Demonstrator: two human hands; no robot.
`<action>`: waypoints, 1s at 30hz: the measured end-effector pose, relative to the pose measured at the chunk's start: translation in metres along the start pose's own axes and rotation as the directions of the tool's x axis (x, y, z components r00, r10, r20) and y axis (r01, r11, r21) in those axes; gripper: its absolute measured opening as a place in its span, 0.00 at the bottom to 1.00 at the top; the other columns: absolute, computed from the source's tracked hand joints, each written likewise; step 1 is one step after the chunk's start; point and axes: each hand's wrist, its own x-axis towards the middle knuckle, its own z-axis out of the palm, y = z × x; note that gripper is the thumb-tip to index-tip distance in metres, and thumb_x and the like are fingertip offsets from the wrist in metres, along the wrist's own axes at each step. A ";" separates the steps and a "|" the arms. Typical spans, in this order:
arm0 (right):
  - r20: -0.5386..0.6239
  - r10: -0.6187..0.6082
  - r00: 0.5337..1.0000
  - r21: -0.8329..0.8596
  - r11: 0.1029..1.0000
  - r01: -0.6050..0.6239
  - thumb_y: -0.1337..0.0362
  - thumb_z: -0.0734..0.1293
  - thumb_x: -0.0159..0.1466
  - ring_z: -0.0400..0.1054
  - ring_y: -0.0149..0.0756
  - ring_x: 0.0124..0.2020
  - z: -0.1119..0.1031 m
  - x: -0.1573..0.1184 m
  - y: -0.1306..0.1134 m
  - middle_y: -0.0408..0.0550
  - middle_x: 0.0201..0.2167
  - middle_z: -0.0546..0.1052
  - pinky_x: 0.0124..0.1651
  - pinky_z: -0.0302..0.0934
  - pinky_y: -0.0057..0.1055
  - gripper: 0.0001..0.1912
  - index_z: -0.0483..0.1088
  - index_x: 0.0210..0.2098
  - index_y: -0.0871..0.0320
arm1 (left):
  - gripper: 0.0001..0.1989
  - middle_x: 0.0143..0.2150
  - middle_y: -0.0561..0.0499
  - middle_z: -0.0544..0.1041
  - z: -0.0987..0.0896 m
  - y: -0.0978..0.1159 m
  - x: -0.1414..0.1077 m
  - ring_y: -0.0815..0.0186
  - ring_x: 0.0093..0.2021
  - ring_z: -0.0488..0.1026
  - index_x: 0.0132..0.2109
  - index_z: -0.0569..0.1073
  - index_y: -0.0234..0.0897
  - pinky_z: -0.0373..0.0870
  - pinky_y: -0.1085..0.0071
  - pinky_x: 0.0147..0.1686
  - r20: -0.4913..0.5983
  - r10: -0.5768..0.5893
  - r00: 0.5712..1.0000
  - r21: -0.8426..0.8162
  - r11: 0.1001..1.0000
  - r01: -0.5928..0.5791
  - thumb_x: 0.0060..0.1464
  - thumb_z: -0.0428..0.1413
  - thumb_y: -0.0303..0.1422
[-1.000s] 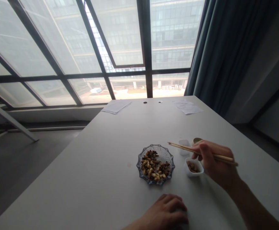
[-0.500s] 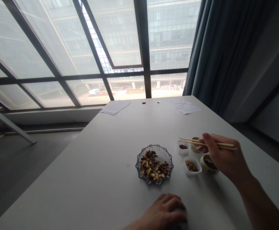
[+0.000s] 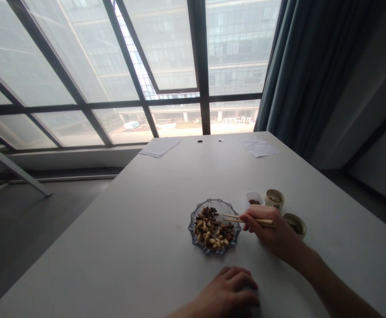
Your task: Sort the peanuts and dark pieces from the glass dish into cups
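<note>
My right hand (image 3: 272, 229) is closed around a pair of wooden chopsticks (image 3: 257, 221). Their tips are over the scalloped glass dish (image 3: 237, 212), near the dark pieces in it. Peanuts (image 3: 209, 238) in shells and dark brown pieces (image 3: 227, 230) cover much of the dish. I cannot make out anything between the tips. My left hand (image 3: 229, 289) rests on the table below the dish, fingers loosely bent and a little apart, with no held thing visible.
Beyond my right hand stand a small white tub (image 3: 258, 195) with dark reddish pieces, a beige cup (image 3: 275, 205) and another round beige cup (image 3: 301, 227). Papers (image 3: 159, 147) and more sheets (image 3: 261, 147) lie at the table's far end, before the window (image 3: 176, 44).
My right hand has moved left and down with the chopsticks, from above the small containers to the glass dish. It now covers the nearer white tub. My left hand has stayed put.
</note>
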 end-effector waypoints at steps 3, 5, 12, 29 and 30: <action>-0.004 0.030 1.000 -0.012 0.999 -0.030 0.38 0.62 0.80 0.73 0.38 0.27 -0.001 0.001 0.003 0.47 0.24 0.80 0.35 0.62 0.36 0.36 0.76 0.26 0.56 | 0.12 0.62 0.51 0.83 -0.001 0.001 0.001 0.57 0.68 0.76 0.56 0.79 0.46 0.69 0.64 0.72 0.002 -0.005 1.000 -0.001 1.000 0.005 0.74 0.69 0.42; 0.021 0.073 0.997 0.000 0.997 -0.073 0.38 0.62 0.80 0.72 0.36 0.24 -0.002 0.001 0.004 0.46 0.22 0.78 0.33 0.61 0.35 0.36 0.74 0.25 0.55 | 0.11 0.62 0.51 0.83 -0.001 0.001 0.001 0.57 0.68 0.77 0.56 0.79 0.46 0.69 0.64 0.71 -0.005 -0.008 1.000 -0.005 1.000 0.008 0.74 0.68 0.42; -0.033 0.051 0.998 0.041 0.998 -0.049 0.36 0.63 0.79 0.75 0.38 0.27 0.002 0.001 0.002 0.48 0.24 0.81 0.33 0.63 0.35 0.36 0.75 0.25 0.55 | 0.11 0.61 0.51 0.83 -0.002 0.002 0.000 0.57 0.68 0.77 0.56 0.79 0.46 0.69 0.63 0.72 0.002 -0.011 1.000 -0.009 1.000 0.011 0.73 0.69 0.41; -0.226 0.176 0.958 0.169 0.976 -0.139 0.36 0.67 0.77 0.80 0.41 0.25 -0.016 -0.008 -0.014 0.53 0.25 0.85 0.28 0.72 0.33 0.33 0.81 0.29 0.56 | 0.13 0.62 0.51 0.83 -0.007 0.006 0.002 0.57 0.68 0.77 0.57 0.78 0.45 0.70 0.63 0.71 0.001 -0.022 1.000 -0.030 0.999 0.022 0.71 0.70 0.38; -0.295 0.205 0.933 0.194 0.969 -0.151 0.36 0.69 0.75 0.81 0.42 0.25 -0.024 -0.011 -0.017 0.53 0.25 0.86 0.27 0.74 0.33 0.32 0.82 0.30 0.55 | 0.13 0.62 0.51 0.83 -0.008 0.006 0.003 0.57 0.68 0.77 0.57 0.78 0.45 0.70 0.63 0.71 0.012 -0.023 1.000 -0.030 0.999 0.024 0.71 0.71 0.37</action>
